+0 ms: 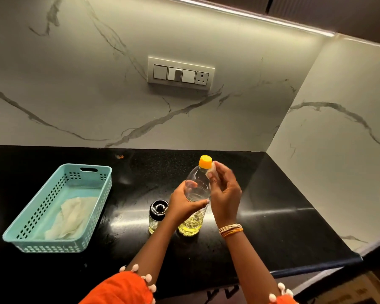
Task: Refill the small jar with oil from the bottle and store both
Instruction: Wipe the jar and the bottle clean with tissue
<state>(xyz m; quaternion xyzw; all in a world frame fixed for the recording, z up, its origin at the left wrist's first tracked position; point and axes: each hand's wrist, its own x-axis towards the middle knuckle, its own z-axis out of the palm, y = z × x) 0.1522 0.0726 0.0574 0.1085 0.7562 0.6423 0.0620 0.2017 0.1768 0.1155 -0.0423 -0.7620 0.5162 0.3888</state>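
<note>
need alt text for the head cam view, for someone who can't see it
A person's left hand grips an upright oil bottle on a black counter while the right hand wipes near its orange cap with a white scrap. A small capped jar stands just left; further left sits a teal basket.

Both forearms reach forward; the left hand [183,204] is wrapped in a closed grip, fingers curled; the right hand [223,193] is raised higher, fingertips pinched, threads banding its wrist.

Clear oil bottle [195,194], yellow cap on, upright, small black-lidded jar [157,216] just left
</note>
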